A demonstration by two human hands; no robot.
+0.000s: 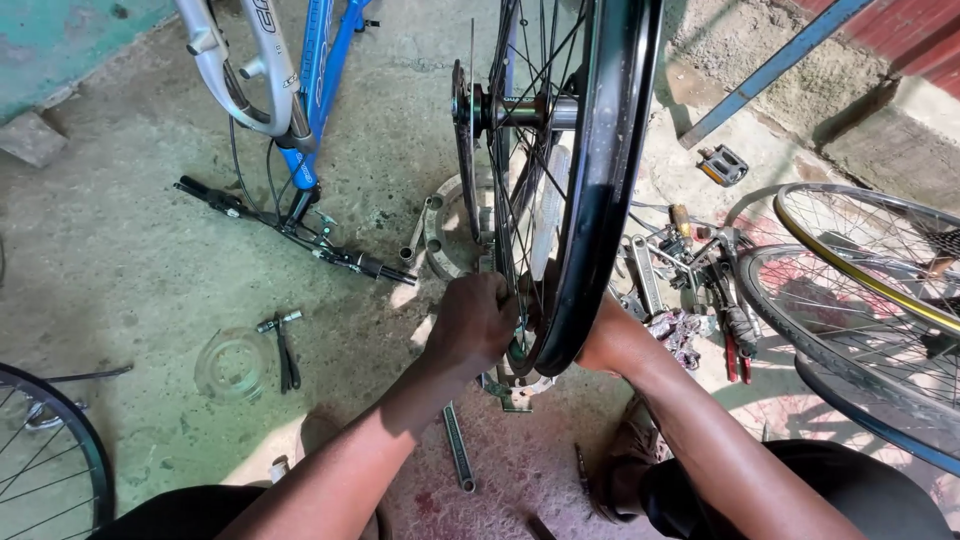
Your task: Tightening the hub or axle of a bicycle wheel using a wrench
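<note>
Wheel [590, 190]: stiff rim, thin spokes; I'd grip the rim.
Left hand [473, 322]: I see it pinching the spokes.
Right hand [600, 340]: hidden behind rim, grip unclear.

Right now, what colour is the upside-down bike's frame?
Blue and white bike frame, clearest in the head view.

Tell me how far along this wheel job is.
Done: the black wheel is off the blue bike frame, which lies upturned on the concrete. In hand: the left hand works at the spokes near the rim's bottom; the right hand is hidden behind the rim. Left: the wheel is not refitted, and tools lie scattered.
</note>
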